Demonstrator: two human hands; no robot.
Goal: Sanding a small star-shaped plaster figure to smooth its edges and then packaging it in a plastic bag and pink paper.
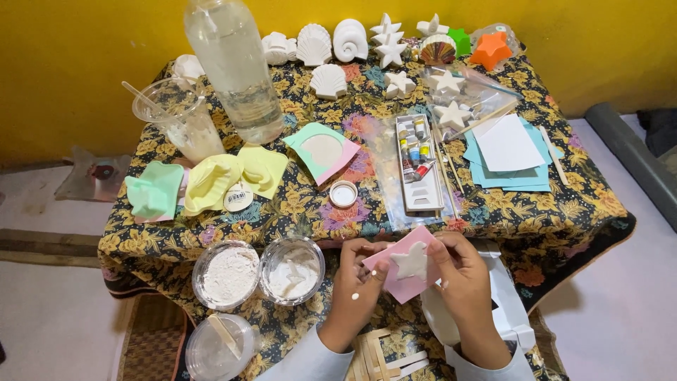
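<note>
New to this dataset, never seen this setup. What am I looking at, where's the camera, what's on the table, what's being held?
There is no machine here: a person works with two bare hands. The single picture comes from a camera worn on the person's head, looking down over a small table covered with a flowered cloth.

The left hand and right hand together hold a pink mould filled with a white star-shaped cast.

Just left of the hands stand a tub of white powder and a tub of white paste. Further back lie soft green and yellow moulds, a clear plastic bottle, a plastic cup, a small paint set and blue and white paper sheets. Along the far edge sit white shell and star casts, plus an orange star.
</note>
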